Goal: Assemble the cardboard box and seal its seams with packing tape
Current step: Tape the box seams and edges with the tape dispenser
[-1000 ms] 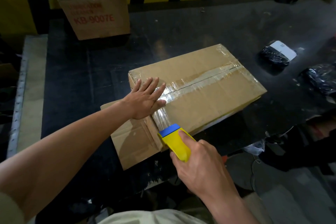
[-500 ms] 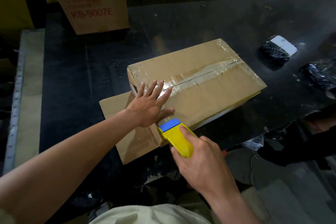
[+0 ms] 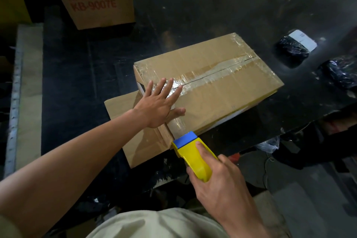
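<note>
A brown cardboard box (image 3: pixel 222 92) lies flat on the black table, with clear packing tape along its centre seam and over its near-left edge. My left hand (image 3: pixel 158 102) rests flat with fingers spread on the box's near-left corner, pressing the tape. My right hand (image 3: pixel 218 185) grips a yellow tape dispenser with a blue head (image 3: pixel 193 152), held against the box's near corner. A strip of clear tape runs from the dispenser up over the box edge. A loose cardboard flap (image 3: pixel 139 141) sticks out flat under my left wrist.
A second brown box printed KB-9007E (image 3: pixel 92 0) stands at the back left. Two black wrapped parcels (image 3: pixel 293 48) (image 3: pixel 342 71) lie on the black table (image 3: pixel 193 15) at right. The table's near edge ends just below the dispenser; a yellow-black striped wall runs behind.
My left hand slid along the taped edge toward the box's top, smoothing the tape. The dispenser stays at the near corner, barely moved.
</note>
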The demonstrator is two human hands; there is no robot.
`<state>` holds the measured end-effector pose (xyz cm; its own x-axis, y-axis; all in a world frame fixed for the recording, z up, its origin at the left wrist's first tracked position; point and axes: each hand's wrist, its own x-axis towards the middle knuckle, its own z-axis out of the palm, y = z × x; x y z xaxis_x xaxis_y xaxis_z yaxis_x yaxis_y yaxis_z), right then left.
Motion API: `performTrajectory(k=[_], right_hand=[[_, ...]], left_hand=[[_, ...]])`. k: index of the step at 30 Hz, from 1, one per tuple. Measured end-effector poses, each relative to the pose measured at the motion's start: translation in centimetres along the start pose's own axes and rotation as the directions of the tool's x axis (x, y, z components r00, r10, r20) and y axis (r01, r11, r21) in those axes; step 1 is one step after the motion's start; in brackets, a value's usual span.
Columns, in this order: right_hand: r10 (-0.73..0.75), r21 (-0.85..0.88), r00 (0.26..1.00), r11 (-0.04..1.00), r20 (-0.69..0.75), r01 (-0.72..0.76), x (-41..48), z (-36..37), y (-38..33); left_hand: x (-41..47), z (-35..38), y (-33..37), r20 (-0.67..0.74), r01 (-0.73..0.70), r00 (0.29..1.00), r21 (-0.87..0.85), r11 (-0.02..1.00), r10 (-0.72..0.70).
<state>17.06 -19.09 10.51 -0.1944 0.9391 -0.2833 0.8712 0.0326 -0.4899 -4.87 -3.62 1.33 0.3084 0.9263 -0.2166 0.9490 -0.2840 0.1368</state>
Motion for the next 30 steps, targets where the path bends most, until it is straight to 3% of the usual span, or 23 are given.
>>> performTrajectory(k=[20,30], right_hand=[[0.003,0.055,0.994,0.998,-0.109,0.003,-0.9,-0.1,1.9],[0.044,-0.018,0.999,0.999,0.001,-0.044,0.0,-0.3,0.6]], left_hand=[[0.1,-0.1,0.0,0.008,-0.014,1.000,0.010,1.000,0.014],[0.2,0.1,0.0,0.009,-0.019,1.000,0.011,1.000,0.018]])
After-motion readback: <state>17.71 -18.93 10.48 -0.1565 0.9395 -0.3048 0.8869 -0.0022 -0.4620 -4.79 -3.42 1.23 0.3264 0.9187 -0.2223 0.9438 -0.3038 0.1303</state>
